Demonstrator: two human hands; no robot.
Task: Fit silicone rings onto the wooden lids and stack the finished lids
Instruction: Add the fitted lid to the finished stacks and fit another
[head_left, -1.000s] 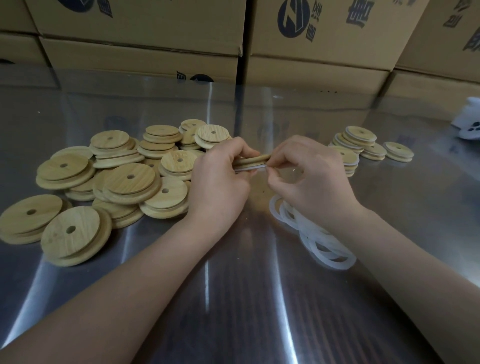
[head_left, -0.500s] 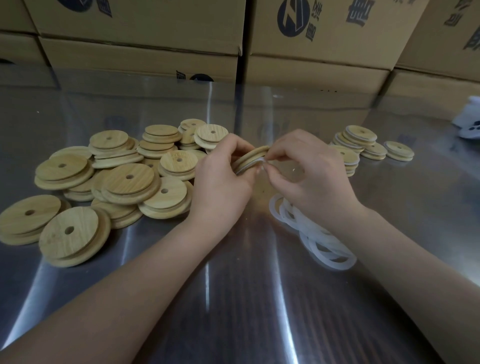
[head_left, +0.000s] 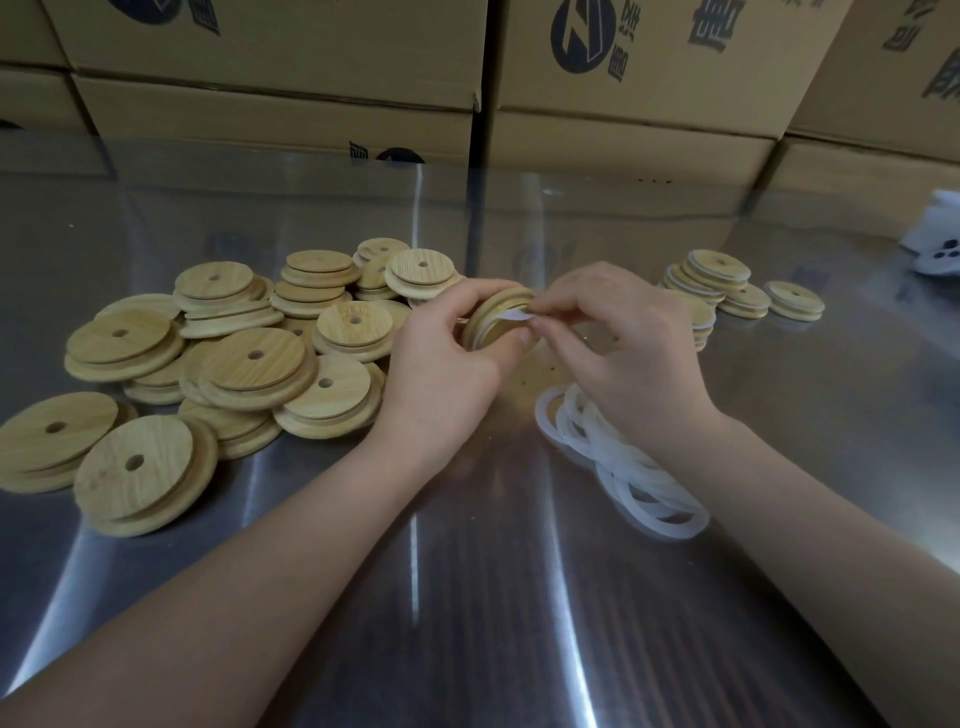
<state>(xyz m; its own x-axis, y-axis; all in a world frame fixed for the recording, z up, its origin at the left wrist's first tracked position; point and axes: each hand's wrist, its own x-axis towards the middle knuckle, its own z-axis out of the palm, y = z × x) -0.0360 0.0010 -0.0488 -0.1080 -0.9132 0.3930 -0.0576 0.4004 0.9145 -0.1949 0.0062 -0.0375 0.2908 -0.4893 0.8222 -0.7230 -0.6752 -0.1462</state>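
Curled round the rim, the left hand grips one wooden lid on edge above the steel table, likely to offer its rim to the right hand, whose fingertips pinch a white silicone ring against it. The lid is pale wood, its ring only partly seated. Heaped at left are bare lids, spare rings lie near right, finished stacks far right
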